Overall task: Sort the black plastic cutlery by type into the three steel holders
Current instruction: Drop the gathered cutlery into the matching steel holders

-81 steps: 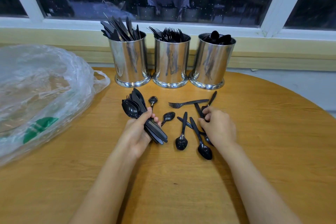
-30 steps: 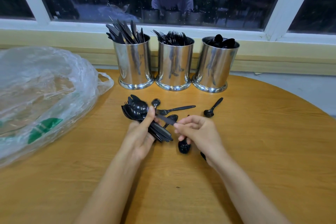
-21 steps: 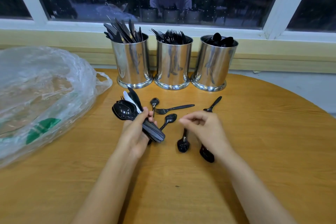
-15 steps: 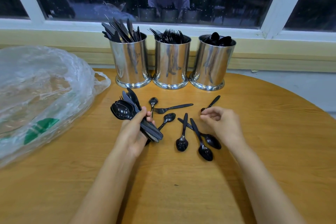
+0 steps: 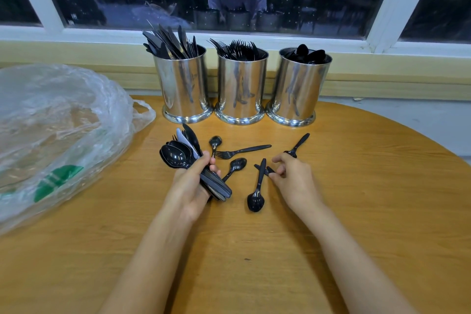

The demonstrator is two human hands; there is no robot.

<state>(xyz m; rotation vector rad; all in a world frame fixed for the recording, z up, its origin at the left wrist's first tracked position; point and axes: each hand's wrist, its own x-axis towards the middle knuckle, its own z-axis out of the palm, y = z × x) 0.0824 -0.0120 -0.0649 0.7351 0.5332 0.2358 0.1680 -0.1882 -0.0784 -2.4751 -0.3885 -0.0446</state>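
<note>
The left hand (image 5: 190,186) gripped a cutlery bundle (image 5: 178,155). The right hand (image 5: 295,180) curled fingers (image 5: 279,178) at handles (image 5: 260,169) on the surface (image 5: 254,267); any pinch was unclear.

Three holders (image 5: 240,86), far edge of counter (image 5: 254,262): polished steel, mirror-bright, smooth, streaked with reflections.
Counter: wood-grain top, orange-brown, smooth, low satin sheen.
Loose spoon (image 5: 256,201) and fork (image 5: 242,151): black plastic, glossy, with highlights on the spoon's bowl.
Held bundle (image 5: 193,160): same glossy black plastic; one pale grey piece among it.
Bag (image 5: 51,122), left edge: thin clear plastic film, crinkled, shiny, green print.
Window frame (image 5: 390,0): white, smooth, looks painted.
</note>
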